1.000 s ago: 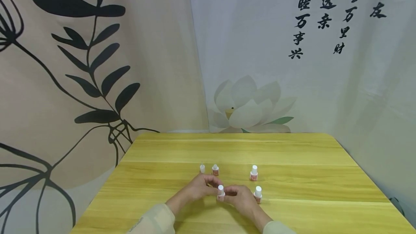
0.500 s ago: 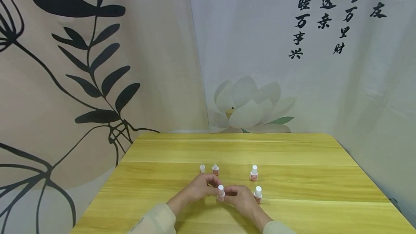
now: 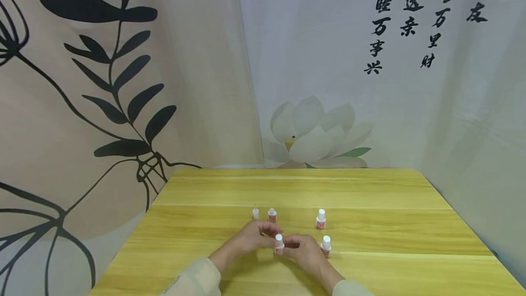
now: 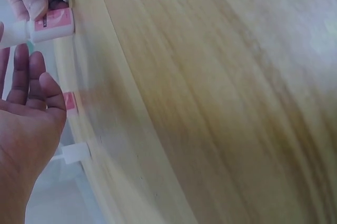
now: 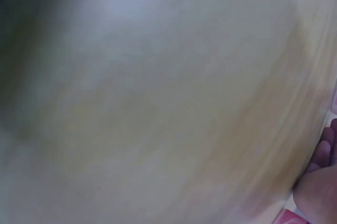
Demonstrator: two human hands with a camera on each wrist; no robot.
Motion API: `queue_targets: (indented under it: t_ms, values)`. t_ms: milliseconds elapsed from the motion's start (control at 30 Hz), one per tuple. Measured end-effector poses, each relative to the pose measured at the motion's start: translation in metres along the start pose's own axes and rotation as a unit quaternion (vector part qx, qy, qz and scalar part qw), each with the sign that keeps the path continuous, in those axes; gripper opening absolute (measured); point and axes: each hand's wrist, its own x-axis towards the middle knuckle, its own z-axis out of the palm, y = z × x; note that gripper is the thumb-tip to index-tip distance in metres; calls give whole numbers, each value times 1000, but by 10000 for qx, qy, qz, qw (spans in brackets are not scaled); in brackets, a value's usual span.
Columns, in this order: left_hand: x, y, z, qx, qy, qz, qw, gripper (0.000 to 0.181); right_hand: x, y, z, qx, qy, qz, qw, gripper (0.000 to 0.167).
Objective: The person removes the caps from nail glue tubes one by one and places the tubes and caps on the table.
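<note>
A small white bottle with a pink-red label (image 3: pixel 279 250) and white cap stands upright between both hands. My left hand (image 3: pixel 248 239) reaches from the left, thumb and index finger at the cap; in the left wrist view its other fingers (image 4: pixel 36 83) are loosely bent. My right hand (image 3: pixel 306 251) grips the bottle body, its thumb (image 4: pixel 32 0) on the label. Beyond my left hand stand an uncapped bottle (image 3: pixel 272 216) and a white cap-like piece (image 3: pixel 255 214) with a thin spike pointing up. The right wrist view catches only part of my right hand (image 5: pixel 318 187).
Two more capped bottles stand to the right: one bottle (image 3: pixel 321 219) farther back, another bottle (image 3: pixel 326 246) right beside my right hand, partly hidden by it. Everything stands on a yellow wooden table (image 3: pixel 370 191) with a printed curtain (image 3: pixel 205 81) behind.
</note>
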Motion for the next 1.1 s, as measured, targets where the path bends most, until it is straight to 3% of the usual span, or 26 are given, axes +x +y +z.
queue_targets:
  t_ms: [667,1100]
  values:
    - [-1,0,3,-132,-76,80,9999,17,-1,-1,1,4,37,-36,10000,27]
    - [-1,1,4,-142,-38,107,9998,26,-1,-1,0,1,24,-91,10000,27]
